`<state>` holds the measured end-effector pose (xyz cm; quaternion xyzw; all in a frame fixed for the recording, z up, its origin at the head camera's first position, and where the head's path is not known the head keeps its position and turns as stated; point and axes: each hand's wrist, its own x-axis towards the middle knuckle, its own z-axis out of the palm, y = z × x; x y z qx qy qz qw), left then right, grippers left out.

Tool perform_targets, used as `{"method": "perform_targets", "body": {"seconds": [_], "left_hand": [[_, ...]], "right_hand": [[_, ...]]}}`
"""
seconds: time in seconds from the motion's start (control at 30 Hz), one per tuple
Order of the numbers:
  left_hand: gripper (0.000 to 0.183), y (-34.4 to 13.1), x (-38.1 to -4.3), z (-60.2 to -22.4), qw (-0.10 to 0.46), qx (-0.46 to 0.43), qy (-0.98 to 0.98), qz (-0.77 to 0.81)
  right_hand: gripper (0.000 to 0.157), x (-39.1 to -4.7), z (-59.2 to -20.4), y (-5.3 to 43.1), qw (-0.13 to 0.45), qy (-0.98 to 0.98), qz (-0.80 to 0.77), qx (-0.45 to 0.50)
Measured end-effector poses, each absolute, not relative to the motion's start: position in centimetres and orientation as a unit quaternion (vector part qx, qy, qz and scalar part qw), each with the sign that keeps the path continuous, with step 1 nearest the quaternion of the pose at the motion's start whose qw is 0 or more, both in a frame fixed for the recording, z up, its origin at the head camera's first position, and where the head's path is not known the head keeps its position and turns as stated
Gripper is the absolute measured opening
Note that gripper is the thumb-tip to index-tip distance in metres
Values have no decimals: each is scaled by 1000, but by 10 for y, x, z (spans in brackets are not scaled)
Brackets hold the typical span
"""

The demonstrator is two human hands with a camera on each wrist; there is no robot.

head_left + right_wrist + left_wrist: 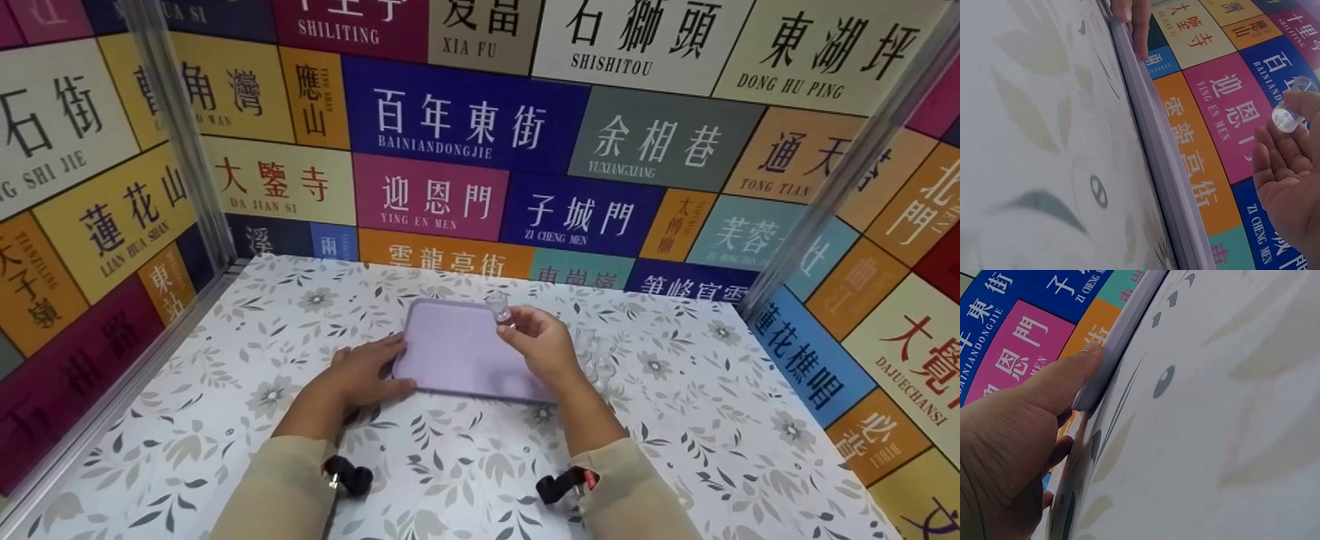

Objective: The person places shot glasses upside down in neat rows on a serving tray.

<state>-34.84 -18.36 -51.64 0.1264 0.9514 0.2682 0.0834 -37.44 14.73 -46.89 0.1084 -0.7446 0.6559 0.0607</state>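
Observation:
A light purple rectangular tray (457, 352) lies on the table in front of me. My left hand (367, 373) rests at its left side, thumb by the near corner and fingers along the left edge. In the left wrist view the left thumb (1067, 374) touches the tray's rim (1109, 354). Over the tray's far right part, my right hand (544, 346) pinches a small clear shot glass (497, 306) between thumb and fingers. The right wrist view shows the shot glass (1285, 119) held above the tray rim (1157, 135), apart from it.
Several clear glasses (598, 354) stand right of the tray, partly hidden behind my right hand. A floral-patterned cloth (450, 465) covers the table. Panels with coloured street-name signs (465, 120) rise at the back and both sides.

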Motion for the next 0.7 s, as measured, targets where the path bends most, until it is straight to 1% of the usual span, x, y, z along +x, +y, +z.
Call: {"method": "perform_targets", "body": {"seconds": [0.2,0.37,0.7], "left_hand": [[92,-183,-348,-516,82,120,951,275],[92,-183,-348,-517,85,110,951,277],[90,-182,-350,-515,76,117,955,262]], "right_hand": [[30,-383,-474,119,47,-734,667,118],[31,-389,-474,99,36,-728,673,125],[27,-399,-474,61,44,-703,697,133]]}}
